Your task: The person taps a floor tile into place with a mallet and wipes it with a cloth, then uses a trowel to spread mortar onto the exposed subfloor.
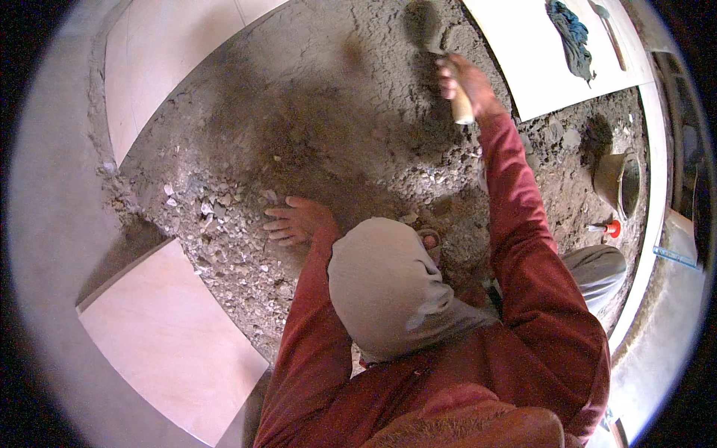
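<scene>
My right hand (pixel 469 84), reaching far forward, is wrapped round the pale handle of a trowel (pixel 463 110). Its dark, rounded blade hangs over or rests on grey mortar bedding (pixel 381 45); I cannot tell whether it touches. With fingers spread, my left hand (pixel 302 222) leans on the loose gravel (pixel 231 254) and holds nothing. Between my arms is my bent knee in grey trousers (pixel 392 284). The ground between the hands is dim and in shadow.
A pinkish tile (pixel 172 343) lies at lower left, and laid tiles (pixel 164 60) border the far left. At far right, a white tile (pixel 523 52) bears a teal cloth (pixel 571 41) and a long-handled tool (pixel 611 33). A bucket (pixel 618 183) and a red-orange object (pixel 613 228) are at right.
</scene>
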`<state>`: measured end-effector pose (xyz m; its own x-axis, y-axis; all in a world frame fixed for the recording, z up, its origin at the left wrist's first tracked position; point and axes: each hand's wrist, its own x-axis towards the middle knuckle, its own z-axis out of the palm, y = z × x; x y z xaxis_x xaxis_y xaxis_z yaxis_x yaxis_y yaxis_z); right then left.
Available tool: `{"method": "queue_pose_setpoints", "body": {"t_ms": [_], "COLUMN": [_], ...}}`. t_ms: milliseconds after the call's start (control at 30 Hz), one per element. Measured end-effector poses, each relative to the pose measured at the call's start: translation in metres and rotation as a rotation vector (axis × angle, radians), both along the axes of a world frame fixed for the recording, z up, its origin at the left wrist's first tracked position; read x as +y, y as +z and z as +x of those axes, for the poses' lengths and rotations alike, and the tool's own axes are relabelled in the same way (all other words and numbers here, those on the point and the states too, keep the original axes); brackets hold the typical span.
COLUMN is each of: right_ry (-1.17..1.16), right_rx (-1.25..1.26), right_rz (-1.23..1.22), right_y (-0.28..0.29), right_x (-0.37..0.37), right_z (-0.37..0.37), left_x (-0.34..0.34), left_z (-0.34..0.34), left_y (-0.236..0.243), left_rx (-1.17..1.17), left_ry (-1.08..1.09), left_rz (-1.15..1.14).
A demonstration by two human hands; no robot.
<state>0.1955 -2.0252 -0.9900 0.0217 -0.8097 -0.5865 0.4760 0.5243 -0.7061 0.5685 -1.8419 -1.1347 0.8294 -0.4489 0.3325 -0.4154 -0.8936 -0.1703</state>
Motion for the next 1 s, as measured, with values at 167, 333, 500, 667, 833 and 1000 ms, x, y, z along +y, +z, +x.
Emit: {"method": "queue_pose_setpoints", "body": {"t_ms": [167, 333, 500, 667, 833, 1000], "right_ry": [-0.168, -0.460, -0.653, -0.744, -0.795, -0.714], "right_rx": [0.015, -0.214, -0.211, -0.070, -0.137, -0.055], "right_rz": [0.064, -0.206, -0.288, -0.129, -0.076, -0.079], "right_y": [0.006, 0.006, -0.019, -0.025, -0.017, 0.008], "right_x": [0.057, 0.073, -0.043, -0.020, 0.102, 0.083], "right_z": [-0.036, 0.040, 0.043, 0.037, 0.027, 0.037], "left_x": [-0.003, -0.003, -0.003, -0.002, 0.003, 0.006], "left_z": [-0.003, -0.003, -0.008, 0.002, 0.004, 0.020], "left_y": [-0.008, -0.003, -0.008, -0.016, -0.014, -0.043], "left_rx": [-0.034, -0.015, -0.002, 0.009, 0.021, 0.031], "left_ry": [0.029, 0.027, -0.057, -0.088, -0.097, -0.129], "left_rz": [-0.053, -0.040, -0.037, -0.033, -0.004, -0.011]}}
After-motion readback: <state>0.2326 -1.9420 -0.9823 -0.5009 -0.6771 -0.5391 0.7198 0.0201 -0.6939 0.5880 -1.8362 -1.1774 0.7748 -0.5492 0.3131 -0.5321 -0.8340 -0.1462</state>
